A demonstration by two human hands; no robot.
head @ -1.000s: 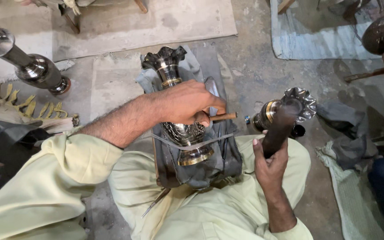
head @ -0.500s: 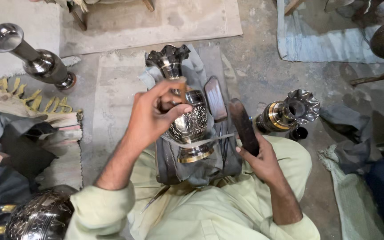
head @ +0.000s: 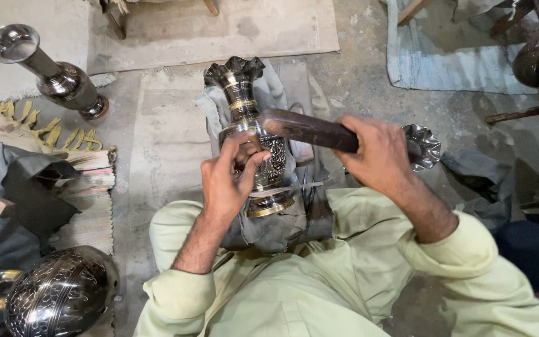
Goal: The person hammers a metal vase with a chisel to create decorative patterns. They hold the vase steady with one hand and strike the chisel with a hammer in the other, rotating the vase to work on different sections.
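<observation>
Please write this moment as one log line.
left hand: fingertips on engraved dark metal vase | right hand: grips dark wooden mallet above vase | vase lies on grey cloth

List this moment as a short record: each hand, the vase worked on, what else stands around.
left hand: fingers pinched at the body of the engraved vase, perhaps on a small tool; too small to tell
right hand: gripping a dark wooden mallet held across the vase
engraved vase: dark metal, fluted mouth, lying on grey cloth in the lap
nearby: tall-necked vase at upper left; round engraved pot at lower left; fluted vase behind the right hand
</observation>
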